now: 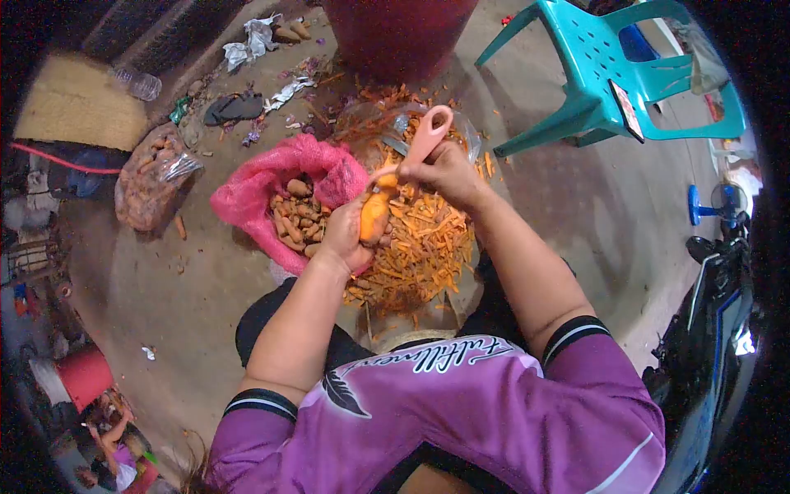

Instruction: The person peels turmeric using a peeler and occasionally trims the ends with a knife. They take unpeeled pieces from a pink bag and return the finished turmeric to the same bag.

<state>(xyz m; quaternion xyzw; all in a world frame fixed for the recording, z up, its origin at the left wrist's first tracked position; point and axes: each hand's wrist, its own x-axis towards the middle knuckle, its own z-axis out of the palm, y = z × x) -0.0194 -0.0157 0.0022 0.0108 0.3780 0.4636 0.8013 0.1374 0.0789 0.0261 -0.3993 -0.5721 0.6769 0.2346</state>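
"Looking past the hands, what crowds the floor?"

"Beyond the work stands a dark red, round-sided plastic tub (395, 37), just past the orange scraps. To the right is a teal plastic armchair (568, 58) with a flat, dark-edged, phone-like slab (627, 110) on it. A black motorcycle (699, 329) lines the far right. On the left, a dark flip-flop (234, 108) lies near crumpled silvery wrappers (290, 92), and another person (119, 445) shows small at the lower left."

"Does anything stand in the way?"

"Not between the hands; the chair and tub are apart from them. The fingers do cover part of the root."

"And the containers?"

"A bright pink woven sack (243, 193) gapes open just beside the left forearm, holding small brown unpeeled roots (298, 221). Farther left, a clear plastic bag (156, 177) bulges with brownish pieces. Under and beyond the hands spreads a heap of orange peelings (428, 247), with clear plastic sheeting (471, 140) at its far edge."

"How are the hands?"

"Both closed. The left hand (339, 235) grips a bright orange, partly peeled root (375, 216), held above the heap beside the sack. The right hand (448, 174) is wrapped round a salmon-pink plastic peeler (422, 144), its head at the root's upper end."
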